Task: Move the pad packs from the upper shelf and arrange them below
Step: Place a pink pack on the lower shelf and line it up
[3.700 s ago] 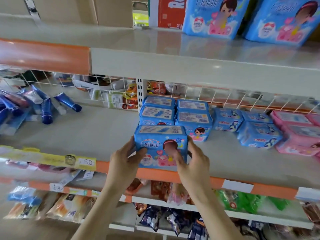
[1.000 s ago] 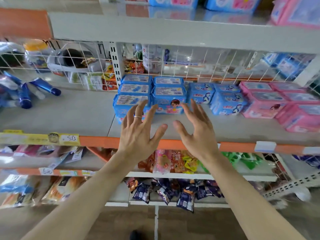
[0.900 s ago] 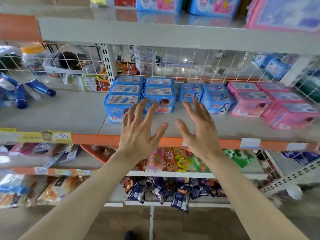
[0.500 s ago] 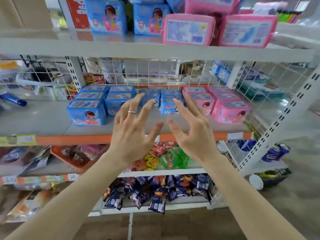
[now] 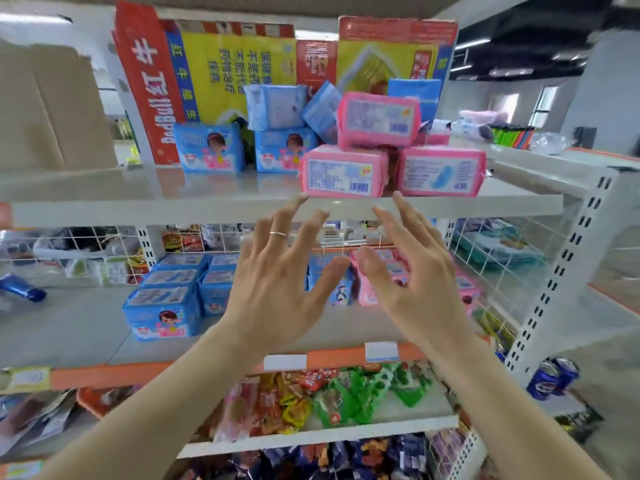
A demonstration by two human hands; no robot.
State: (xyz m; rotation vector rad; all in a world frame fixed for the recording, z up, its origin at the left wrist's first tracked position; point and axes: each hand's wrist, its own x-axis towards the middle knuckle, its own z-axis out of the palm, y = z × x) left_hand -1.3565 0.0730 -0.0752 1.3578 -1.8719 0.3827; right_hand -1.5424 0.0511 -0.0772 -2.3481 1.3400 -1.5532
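Grey metal upper shelf (image 5: 207, 206) bears glossy, pillow-shaped pink pad packs (image 5: 379, 121) (stacked pyramid-wise). Your left hand (image 5: 277, 289) and right hand (image 5: 412, 282) up near its edge, fingers splayed, holding nothing. Thin ring (image 5: 278, 233) on left.

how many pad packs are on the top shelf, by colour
pink pad packs: 3
blue pad packs: 5
total: 8
A pink sliver behind the pink ones may be one more pack, but it is too hidden to tell.
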